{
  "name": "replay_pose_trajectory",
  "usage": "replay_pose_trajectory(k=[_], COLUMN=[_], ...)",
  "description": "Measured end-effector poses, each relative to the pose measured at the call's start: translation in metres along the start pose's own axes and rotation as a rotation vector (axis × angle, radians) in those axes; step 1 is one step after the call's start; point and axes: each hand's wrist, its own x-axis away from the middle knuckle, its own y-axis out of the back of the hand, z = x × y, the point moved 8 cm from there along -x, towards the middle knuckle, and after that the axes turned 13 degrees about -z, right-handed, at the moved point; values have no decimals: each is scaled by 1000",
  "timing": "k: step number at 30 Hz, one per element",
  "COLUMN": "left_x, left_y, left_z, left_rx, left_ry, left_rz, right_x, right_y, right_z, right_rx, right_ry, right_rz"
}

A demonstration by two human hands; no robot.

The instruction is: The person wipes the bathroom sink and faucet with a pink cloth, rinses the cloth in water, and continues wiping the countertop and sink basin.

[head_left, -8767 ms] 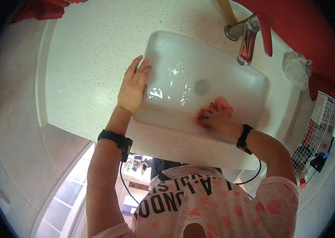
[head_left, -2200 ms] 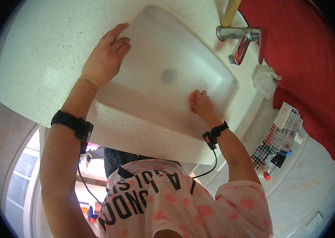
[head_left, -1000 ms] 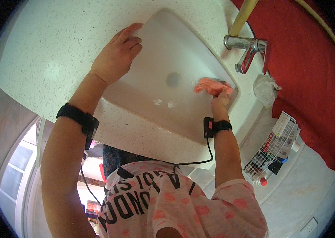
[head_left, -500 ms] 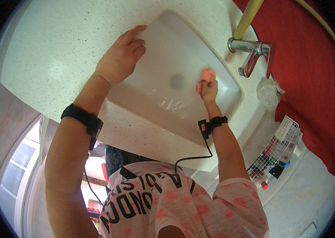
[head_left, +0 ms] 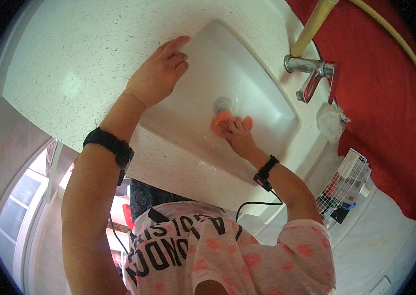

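In the white washbasin (head_left: 247, 64), my right hand (head_left: 242, 140) presses an orange-pink cleaning cloth (head_left: 220, 123) against the bottom. The crumpled cloth lies just on the near side of the round drain (head_left: 222, 104), and part of it sticks out beyond my fingers. Wet streaks and a little water show on the basin floor. My left hand (head_left: 158, 73) rests at the basin's left rim, its index finger stretched along the edge and the other fingers loosely bent. Nothing is held in it.
A chrome faucet (head_left: 311, 66) stands at the right rim, beside a yellow hose (head_left: 311, 29). Below it sits a clear plastic bag (head_left: 331, 120), then a white wire basket (head_left: 340, 184) of small items. Speckled countertop (head_left: 85, 59) surrounds the basin; red cloth (head_left: 380, 98) hangs at right.
My right hand has swept the cloth from the basin's right side leftward and nearer, next to the drain. The left hand stays at the rim.
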Motion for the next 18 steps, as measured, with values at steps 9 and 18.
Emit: replay_pose_trajectory(k=[9, 18], left_x=[0, -6], left_y=[2, -3], left_z=[-4, -6], left_rx=[-74, -106], left_ry=[-41, -37], left_rz=[27, 115], right_x=[-31, -73], right_y=[-10, -8], right_z=[-18, -44], right_rx=[329, 423], right_ry=[-46, -61], right_rz=[137, 204])
